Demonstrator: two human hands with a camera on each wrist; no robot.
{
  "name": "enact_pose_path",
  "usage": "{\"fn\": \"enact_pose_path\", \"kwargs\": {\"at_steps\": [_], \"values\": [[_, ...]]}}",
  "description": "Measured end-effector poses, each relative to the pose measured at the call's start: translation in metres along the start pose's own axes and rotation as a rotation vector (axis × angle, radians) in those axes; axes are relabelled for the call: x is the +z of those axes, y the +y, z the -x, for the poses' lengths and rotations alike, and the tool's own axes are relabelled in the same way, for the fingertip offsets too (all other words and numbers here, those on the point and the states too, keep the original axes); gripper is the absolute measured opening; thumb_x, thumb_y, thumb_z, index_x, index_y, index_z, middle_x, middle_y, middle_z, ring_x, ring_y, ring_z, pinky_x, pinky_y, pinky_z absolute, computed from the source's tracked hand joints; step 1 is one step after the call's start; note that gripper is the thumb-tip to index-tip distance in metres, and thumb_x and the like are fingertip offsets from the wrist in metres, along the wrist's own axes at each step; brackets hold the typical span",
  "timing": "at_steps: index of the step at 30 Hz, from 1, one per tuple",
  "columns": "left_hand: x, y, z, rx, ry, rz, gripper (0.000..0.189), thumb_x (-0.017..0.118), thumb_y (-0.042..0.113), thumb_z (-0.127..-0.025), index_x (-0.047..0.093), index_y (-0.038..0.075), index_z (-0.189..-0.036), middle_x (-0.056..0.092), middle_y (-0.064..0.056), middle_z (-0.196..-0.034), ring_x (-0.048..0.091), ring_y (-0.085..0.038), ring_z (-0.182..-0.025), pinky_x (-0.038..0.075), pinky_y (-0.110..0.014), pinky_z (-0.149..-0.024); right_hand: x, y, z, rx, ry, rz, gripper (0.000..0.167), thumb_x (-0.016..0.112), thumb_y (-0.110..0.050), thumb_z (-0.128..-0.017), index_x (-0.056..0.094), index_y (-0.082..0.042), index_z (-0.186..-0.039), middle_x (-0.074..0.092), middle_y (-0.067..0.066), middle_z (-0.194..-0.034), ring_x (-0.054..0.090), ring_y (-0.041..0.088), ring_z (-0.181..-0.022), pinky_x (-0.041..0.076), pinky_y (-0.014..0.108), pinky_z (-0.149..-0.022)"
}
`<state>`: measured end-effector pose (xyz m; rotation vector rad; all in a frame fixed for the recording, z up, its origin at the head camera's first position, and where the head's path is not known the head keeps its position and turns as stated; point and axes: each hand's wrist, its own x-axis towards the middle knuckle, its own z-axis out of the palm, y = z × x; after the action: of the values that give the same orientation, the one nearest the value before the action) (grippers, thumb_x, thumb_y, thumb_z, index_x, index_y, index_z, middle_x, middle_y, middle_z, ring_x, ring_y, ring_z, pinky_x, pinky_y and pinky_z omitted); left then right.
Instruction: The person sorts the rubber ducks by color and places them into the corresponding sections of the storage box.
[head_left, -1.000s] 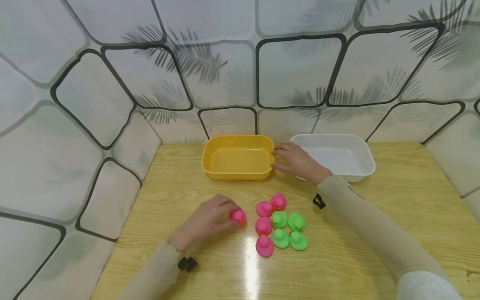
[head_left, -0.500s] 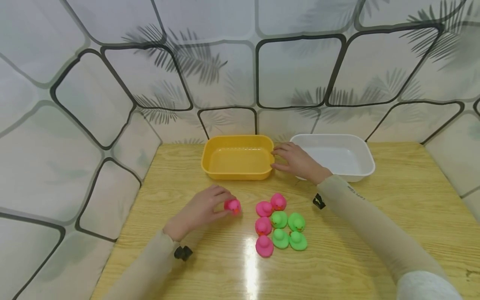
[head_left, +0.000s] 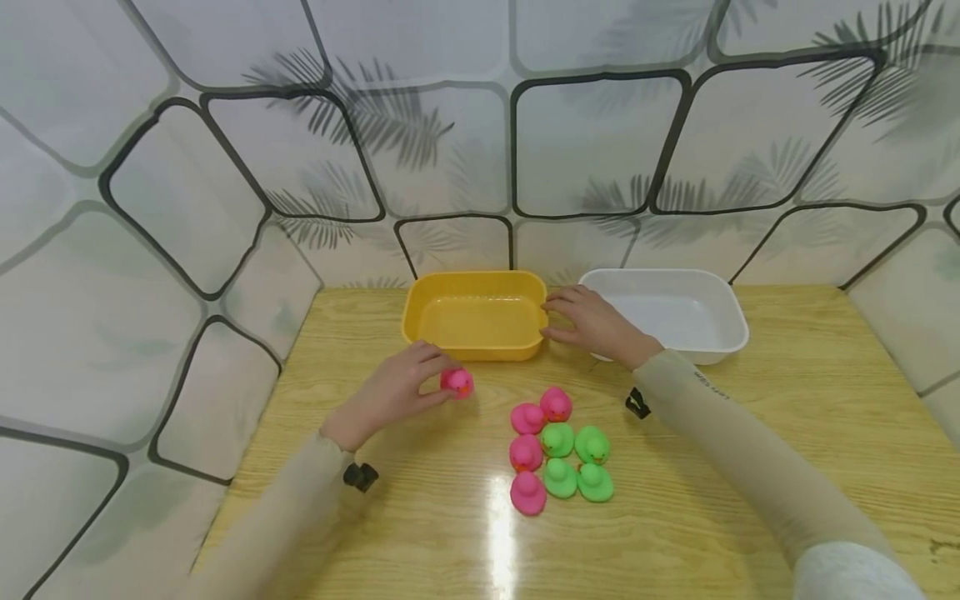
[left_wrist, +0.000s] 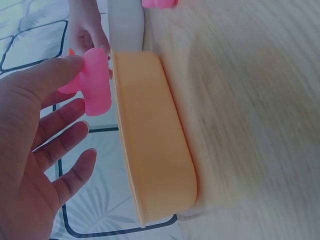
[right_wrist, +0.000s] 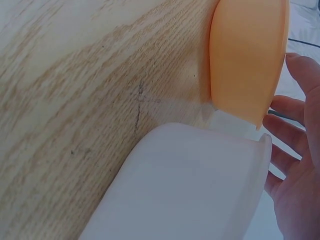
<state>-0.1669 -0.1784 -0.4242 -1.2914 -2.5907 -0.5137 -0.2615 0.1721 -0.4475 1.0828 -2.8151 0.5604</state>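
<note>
My left hand pinches a pink rubber duck between thumb and fingers, just in front of the yellow tub. In the left wrist view, that duck is held up near the tub's rim, with the other fingers spread loosely below. At the yellow tub's right end is my right hand, its relaxed fingertips touching the rim. The right wrist view has its thumb against the edge of the yellow tub, the other fingers extended near the white tub's rim.
Several pink ducks and several green ducks stand clustered on the wooden table. A white tub stands to the right of the yellow one, partly behind the right hand. A patterned fabric wall rises behind both tubs.
My left hand has carried the pink duck away from me and slightly left, up close to the yellow tub's front. The right hand has stayed at the tub's edge.
</note>
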Motion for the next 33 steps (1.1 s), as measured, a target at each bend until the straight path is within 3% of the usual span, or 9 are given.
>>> {"fn": "enact_pose_path", "kwargs": {"at_steps": [6, 17, 33], "values": [[-0.005, -0.010, -0.009, -0.009, 0.008, 0.002, 0.031, 0.088, 0.021, -0.086, 0.074, 0.007, -0.111, 0.071, -0.006, -0.107, 0.064, -0.024, -0.100, 0.058, -0.039, -0.087, 0.002, 0.002, 0.000, -0.002, 0.006, -0.007, 0.048, 0.073, -0.033, -0.098, 0.068, 0.003, -0.129, 0.063, 0.020, -0.136, 0.052, 0.040, -0.131, 0.036, 0.054, -0.116], [-0.010, -0.026, -0.022, -0.090, -0.049, 0.002, 0.032, 0.085, 0.021, -0.089, 0.074, 0.005, -0.116, 0.071, -0.008, -0.112, 0.064, -0.026, -0.102, 0.057, -0.042, -0.089, 0.001, 0.001, 0.001, -0.010, 0.009, -0.006, 0.048, 0.074, -0.032, -0.098, 0.068, 0.003, -0.129, 0.063, 0.020, -0.135, 0.053, 0.041, -0.130, 0.037, 0.055, -0.115], [-0.013, -0.053, -0.043, -0.232, -0.072, 0.022, 0.035, 0.082, 0.019, -0.092, 0.072, 0.003, -0.121, 0.068, -0.014, -0.117, 0.061, -0.031, -0.104, 0.054, -0.046, -0.095, -0.002, -0.002, 0.002, -0.002, 0.005, -0.003, 0.047, 0.072, -0.030, -0.099, 0.067, 0.004, -0.131, 0.062, 0.022, -0.136, 0.052, 0.042, -0.131, 0.036, 0.056, -0.116]]}}
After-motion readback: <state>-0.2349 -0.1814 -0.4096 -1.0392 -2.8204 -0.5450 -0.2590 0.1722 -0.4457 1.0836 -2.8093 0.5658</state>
